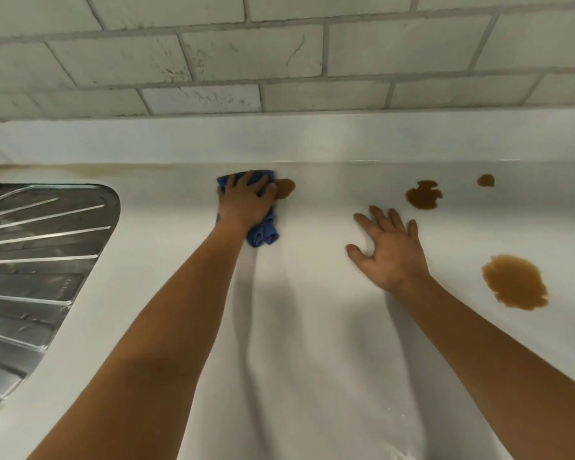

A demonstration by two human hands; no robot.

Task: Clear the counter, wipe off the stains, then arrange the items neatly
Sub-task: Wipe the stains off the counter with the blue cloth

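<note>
My left hand (244, 202) presses a bunched blue cloth (262, 233) onto the white counter (312, 327), near its back edge. Its fingers lie spread over the cloth, right beside a small brown stain (286, 188). My right hand (390, 249) rests flat on the counter with fingers straight and spread, holding nothing. Brown stains lie to its right: a blotchy one (424, 194) at the back, a tiny one (485, 180) further right, and a large one (515, 282) nearer me.
A steel sink drainboard (37, 260) with raised ribs fills the left side. A white upstand and a grey tiled wall (279, 61) close off the back. A faint brownish smear (90, 169) runs along the back edge at left.
</note>
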